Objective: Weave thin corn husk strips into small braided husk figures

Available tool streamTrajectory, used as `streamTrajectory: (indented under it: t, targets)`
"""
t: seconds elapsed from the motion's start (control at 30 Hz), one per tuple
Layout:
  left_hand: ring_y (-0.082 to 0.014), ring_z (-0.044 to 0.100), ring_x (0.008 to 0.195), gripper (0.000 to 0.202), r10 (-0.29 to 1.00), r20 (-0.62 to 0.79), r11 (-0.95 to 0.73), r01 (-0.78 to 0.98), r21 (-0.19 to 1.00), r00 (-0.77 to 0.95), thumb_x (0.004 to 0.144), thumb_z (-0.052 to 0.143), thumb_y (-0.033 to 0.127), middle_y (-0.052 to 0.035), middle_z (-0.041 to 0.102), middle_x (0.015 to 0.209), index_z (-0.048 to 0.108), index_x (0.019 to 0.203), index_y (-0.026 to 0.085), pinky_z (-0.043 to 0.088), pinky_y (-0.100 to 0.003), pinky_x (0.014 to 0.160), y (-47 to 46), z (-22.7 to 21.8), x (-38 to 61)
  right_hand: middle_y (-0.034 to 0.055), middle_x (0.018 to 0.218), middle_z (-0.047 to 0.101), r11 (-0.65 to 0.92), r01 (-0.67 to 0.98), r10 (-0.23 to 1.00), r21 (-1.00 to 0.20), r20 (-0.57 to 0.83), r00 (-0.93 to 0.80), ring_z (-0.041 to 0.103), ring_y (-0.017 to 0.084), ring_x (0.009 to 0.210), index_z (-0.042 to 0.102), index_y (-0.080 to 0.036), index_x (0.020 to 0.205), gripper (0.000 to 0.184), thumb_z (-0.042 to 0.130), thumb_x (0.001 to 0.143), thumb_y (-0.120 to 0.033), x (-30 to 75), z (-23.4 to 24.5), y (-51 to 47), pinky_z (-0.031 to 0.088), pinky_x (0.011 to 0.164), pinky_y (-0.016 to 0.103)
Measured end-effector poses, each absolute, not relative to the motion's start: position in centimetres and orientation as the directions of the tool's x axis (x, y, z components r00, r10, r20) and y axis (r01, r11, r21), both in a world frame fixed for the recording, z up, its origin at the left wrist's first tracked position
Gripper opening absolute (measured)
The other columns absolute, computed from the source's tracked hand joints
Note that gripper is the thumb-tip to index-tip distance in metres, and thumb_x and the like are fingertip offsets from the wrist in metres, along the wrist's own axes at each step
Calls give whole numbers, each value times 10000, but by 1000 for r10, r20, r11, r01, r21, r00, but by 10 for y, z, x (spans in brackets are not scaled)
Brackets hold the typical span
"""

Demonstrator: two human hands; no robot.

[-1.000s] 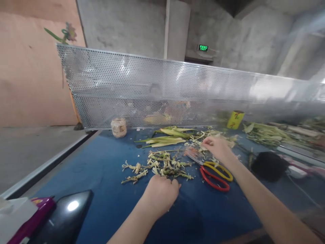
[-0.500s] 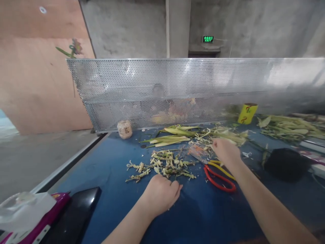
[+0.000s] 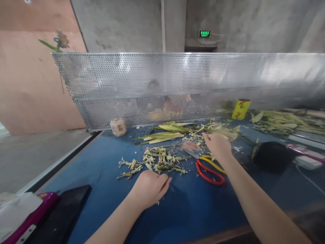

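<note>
My left hand (image 3: 152,188) is closed, knuckles up, just in front of a small pile of knotted husk pieces on stems (image 3: 159,159). Anything inside its fingers is hidden. Farther forward, my right hand (image 3: 217,147) has its thumb and fingers pressed together beside thin shredded husk strips (image 3: 194,138); what it pinches, if anything, I cannot make out. Scissors with one red and one yellow handle (image 3: 209,172) lie below the right hand, blades toward the pile. Long pale green husk leaves (image 3: 164,136) are spread behind the pile.
On the blue table (image 3: 101,203) stand a whitish roll (image 3: 118,127) at back left and a yellow tube (image 3: 241,109) at back right. More husks (image 3: 281,122), a black object (image 3: 273,157) and a purple-edged item with white paper (image 3: 20,210) lie around. A perforated metal screen (image 3: 157,74) runs behind.
The head view has turned a little to the right and down, so everything sits farther left and higher. Both hands keep nearly the same places over the table and stay closed.
</note>
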State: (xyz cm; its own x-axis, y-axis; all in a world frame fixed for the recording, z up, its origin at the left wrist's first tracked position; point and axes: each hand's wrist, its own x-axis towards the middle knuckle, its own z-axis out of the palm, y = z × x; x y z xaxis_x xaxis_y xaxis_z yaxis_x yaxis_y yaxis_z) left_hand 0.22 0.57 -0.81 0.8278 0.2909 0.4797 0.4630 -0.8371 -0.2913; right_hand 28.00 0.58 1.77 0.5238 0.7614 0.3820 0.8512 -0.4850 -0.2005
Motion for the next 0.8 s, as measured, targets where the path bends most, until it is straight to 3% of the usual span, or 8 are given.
streamTrajectory:
  t: [0.3,0.4,0.5,0.57,0.67,0.8]
  targets:
    - [-140,535,461,355,450,454,-803,571,-171,769,856,328,273,-6,547,466,555,603,171,371,-238,469,14,-9,-2,137,710,641,-453,866,798,-211,338,500,597,200,645,645,-142,680,515,234,872,-386,274,13,10,370,530,261]
    - [-148,558,540,263,547,527,-763,646,-5,650,847,341,261,-8,582,532,587,815,175,409,-247,544,17,-3,-6,142,713,639,-424,879,814,-218,335,475,600,199,659,640,-133,682,505,242,876,-377,269,13,10,368,539,256]
    - [-143,575,605,304,692,536,-678,690,254,483,837,358,274,14,621,626,440,1111,170,434,-263,640,22,10,-11,142,712,633,-389,893,828,-226,339,447,594,195,659,627,-128,664,506,234,881,-362,270,12,11,370,554,257]
    - [-154,587,671,380,787,486,-572,746,341,381,817,381,275,2,635,749,356,1180,166,436,-280,668,27,21,-15,136,738,630,-337,913,846,-230,351,401,587,191,676,619,-129,670,477,246,880,-342,270,11,11,373,570,257]
    - [-188,579,849,410,829,306,-550,779,301,467,780,409,243,-31,624,892,363,1182,175,419,-321,762,35,33,-22,99,813,625,-186,955,890,-229,372,263,573,165,717,614,-151,744,357,322,857,-324,267,9,13,379,610,235]
    - [-190,539,970,529,740,153,-672,731,121,655,758,332,92,-50,601,1022,290,1274,202,349,-360,868,36,37,-25,60,861,612,-15,976,921,-219,378,99,557,147,752,612,-183,813,247,392,826,-296,254,6,17,373,645,222]
